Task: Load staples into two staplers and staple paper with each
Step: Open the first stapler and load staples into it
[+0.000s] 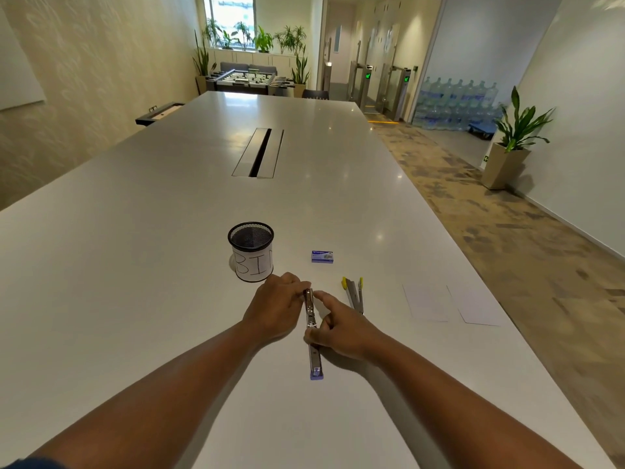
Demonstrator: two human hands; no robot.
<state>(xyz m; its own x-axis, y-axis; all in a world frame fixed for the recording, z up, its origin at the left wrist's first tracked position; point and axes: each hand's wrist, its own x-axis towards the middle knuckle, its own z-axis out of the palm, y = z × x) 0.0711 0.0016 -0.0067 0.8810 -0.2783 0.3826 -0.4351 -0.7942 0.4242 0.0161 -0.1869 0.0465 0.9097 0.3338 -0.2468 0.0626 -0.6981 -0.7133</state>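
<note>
Mesh cup [251, 252] with a paper label reading "BIN" stands on the worktop [135, 265] just beyond the left hand [275, 308], whose curled fingers grasp the far end of the opened stapler [310, 316] from its left side. That stapler lies stretched toward the person between the two hands, its blue-tipped rail [316, 362] running out past the wrists. On its right side the right hand [338, 331] pinches the metal body near the middle, thumb and forefinger closed on it. Beyond the right hand sits the blue staple box [322, 256], unopened as far as I can tell; just right of that hand lies a second stapler [354, 294] with yellow tips, and further right, well apart, two paper sheets [449, 304]. Judging by the exposed channel, loading is the step in hand: the left hand should pin the body flat while the right fetches a strip, seats it legs-down in the channel, then closes the top gently to avoid jamming.
</note>
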